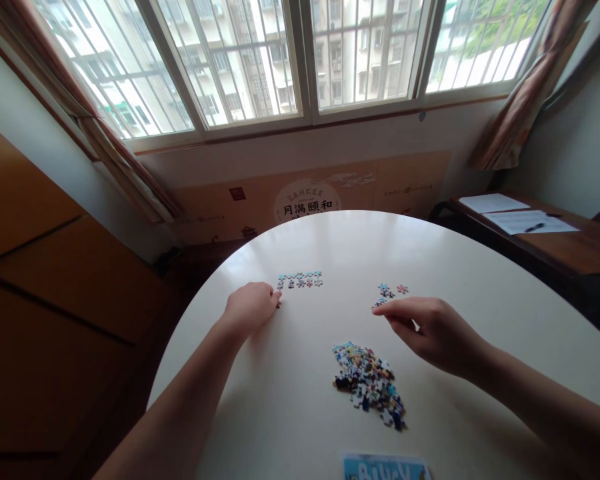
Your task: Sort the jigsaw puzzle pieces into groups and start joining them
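Observation:
My left hand is closed at the left of the table, its fingertips pinched on a small jigsaw puzzle piece that is mostly covered. Just beyond it lie two short rows of puzzle pieces, the far row mostly light blue. On the right, my right hand reaches in with its index finger stretched out, the tip touching a puzzle piece; a gap shows between finger and thumb. Several loose pieces lie beside that fingertip, including a reddish one. Between my forearms is a heap of mixed puzzle pieces.
All this lies on a round white table. A blue printed box or card is cut off at the bottom edge. To the right stands a brown desk with papers and a pen. Barred windows are ahead, a wooden cabinet left.

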Tool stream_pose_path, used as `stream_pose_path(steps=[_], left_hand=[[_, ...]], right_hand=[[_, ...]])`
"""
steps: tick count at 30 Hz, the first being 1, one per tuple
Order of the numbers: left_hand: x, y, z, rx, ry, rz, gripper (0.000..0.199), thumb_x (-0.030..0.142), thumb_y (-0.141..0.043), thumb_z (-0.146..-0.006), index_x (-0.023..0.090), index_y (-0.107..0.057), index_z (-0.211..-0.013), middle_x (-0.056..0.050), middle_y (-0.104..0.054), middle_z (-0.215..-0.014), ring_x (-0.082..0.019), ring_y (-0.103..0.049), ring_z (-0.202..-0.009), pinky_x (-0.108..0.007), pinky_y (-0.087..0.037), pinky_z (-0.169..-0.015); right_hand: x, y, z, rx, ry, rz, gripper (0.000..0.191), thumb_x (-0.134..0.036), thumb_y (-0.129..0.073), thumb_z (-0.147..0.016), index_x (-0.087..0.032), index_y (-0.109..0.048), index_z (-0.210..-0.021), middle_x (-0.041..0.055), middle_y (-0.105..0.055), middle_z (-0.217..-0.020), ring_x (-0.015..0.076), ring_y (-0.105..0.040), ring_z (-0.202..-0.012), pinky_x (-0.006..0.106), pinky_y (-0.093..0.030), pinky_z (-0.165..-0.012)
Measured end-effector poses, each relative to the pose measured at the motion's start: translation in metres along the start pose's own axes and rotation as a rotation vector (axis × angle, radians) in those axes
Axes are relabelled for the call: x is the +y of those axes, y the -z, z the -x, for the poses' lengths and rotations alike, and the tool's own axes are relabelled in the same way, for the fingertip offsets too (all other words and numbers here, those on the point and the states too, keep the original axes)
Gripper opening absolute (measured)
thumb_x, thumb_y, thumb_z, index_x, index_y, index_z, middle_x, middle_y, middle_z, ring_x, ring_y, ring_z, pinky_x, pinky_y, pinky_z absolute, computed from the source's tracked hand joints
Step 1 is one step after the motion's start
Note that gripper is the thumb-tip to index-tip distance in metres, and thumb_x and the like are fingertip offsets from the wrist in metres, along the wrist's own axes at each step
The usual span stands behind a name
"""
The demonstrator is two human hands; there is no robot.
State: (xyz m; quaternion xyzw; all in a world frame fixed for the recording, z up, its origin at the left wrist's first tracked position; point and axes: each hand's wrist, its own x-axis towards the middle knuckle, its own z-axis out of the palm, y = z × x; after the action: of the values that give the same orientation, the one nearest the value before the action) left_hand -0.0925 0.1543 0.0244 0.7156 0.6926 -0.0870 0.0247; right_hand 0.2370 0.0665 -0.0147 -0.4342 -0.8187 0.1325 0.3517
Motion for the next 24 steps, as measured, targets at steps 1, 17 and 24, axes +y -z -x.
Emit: stream_pose_path(steps=[1,17,24], left_hand=[[-0.003,0.001,0.000,0.010,0.009,0.008,0.043,0.043,-0.041,-0.098,0.019,-0.072,-0.079,-0.012,-0.075,-0.090,-0.027,-0.068,-0.082,-0.031,-0.042,-0.061],[-0.026,0.005,0.000,0.022,-0.355,0.187,0.024,0.019,-0.060,-0.080,0.029,-0.080,-0.089,0.000,-0.076,-0.098,-0.020,-0.068,-0.091,-0.025,-0.047,-0.075],[-0.033,-0.002,-0.007,0.084,-0.270,0.232,0.020,0.028,-0.063,-0.082,0.030,-0.081,-0.091,-0.001,-0.076,-0.095,-0.022,-0.067,-0.089,-0.027,-0.044,-0.069]], right_hand=[[0.000,0.000,0.000,-0.001,0.002,-0.001,0.028,-0.019,-0.052,-0.093,-0.023,-0.077,-0.105,0.0027,-0.079,-0.093,0.0142,-0.068,-0.065,0.031,-0.056,-0.065],[0.004,-0.001,0.001,-0.029,0.028,0.001,0.029,-0.019,-0.051,-0.094,-0.022,-0.077,-0.106,0.0041,-0.080,-0.096,0.0173,-0.075,-0.079,0.032,-0.060,-0.074],[0.006,-0.001,0.002,-0.043,0.036,0.003,0.028,-0.020,-0.052,-0.094,-0.023,-0.077,-0.106,0.0048,-0.080,-0.097,0.0181,-0.074,-0.078,0.033,-0.061,-0.073]])
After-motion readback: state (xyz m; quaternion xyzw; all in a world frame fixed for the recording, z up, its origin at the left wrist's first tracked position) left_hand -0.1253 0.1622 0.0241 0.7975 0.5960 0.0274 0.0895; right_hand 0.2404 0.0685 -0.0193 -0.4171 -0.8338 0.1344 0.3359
